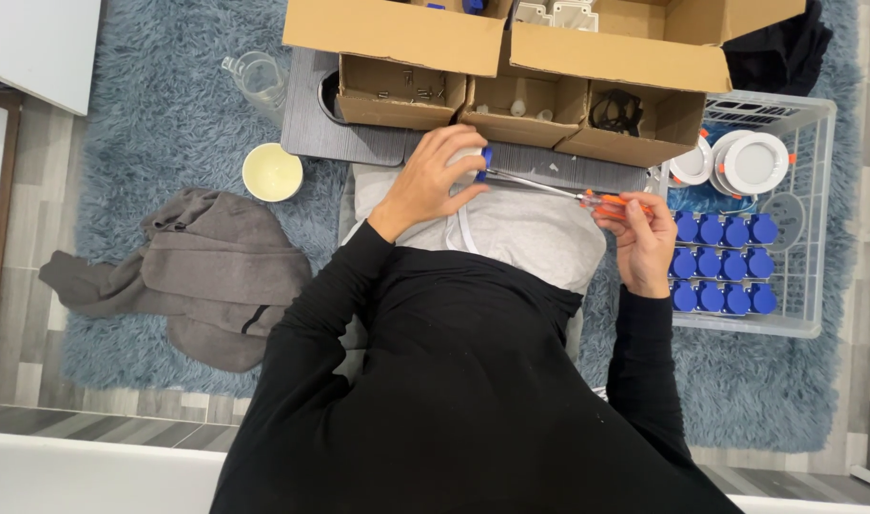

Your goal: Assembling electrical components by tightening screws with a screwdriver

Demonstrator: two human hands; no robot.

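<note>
We saw a grey garment (202, 276) crumpled on the shaggy blue rug (159, 124), a pale cup (272, 172) just beside it, a clear jug (256, 78) further up, and a white crate (806, 205) holding rows of blue caps (723, 264).

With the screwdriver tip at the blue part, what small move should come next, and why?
Probably turn the screwdriver gently with the right hand: its tip already meets the blue-and-white part, which the left hand grips firmly. Whether the tip sits in a screw is hidden.
</note>
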